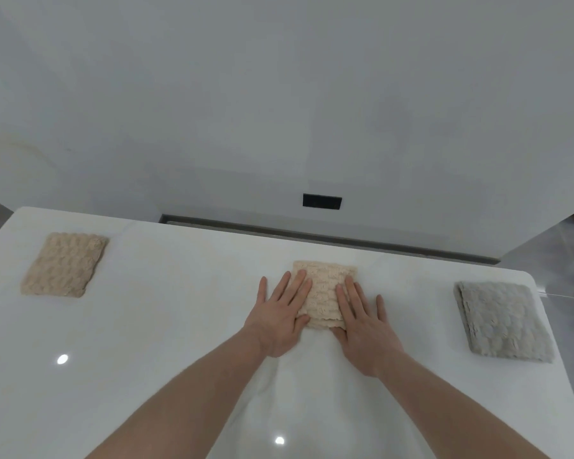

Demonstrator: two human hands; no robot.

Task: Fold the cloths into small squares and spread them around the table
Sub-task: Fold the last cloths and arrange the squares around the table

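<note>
Centrally, a white table (179,326) carries three folded cloths, well apart. Grey cloth (502,321) lies near the right edge; beige cloth (63,265) lies at far left; a smaller beige square (323,293) lies mid-table. Left hand (279,318) and right hand (363,326) press flat on this square's two sides, fingers straight and slightly spread. A black wall plate (322,202) sits behind.

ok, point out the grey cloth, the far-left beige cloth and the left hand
grey cloth (504,321): head view, middle of its folded top face.
far-left beige cloth (63,265): head view, centre of the folded square.
left hand (279,318): head view, back of the hand, pressing flat.
</note>
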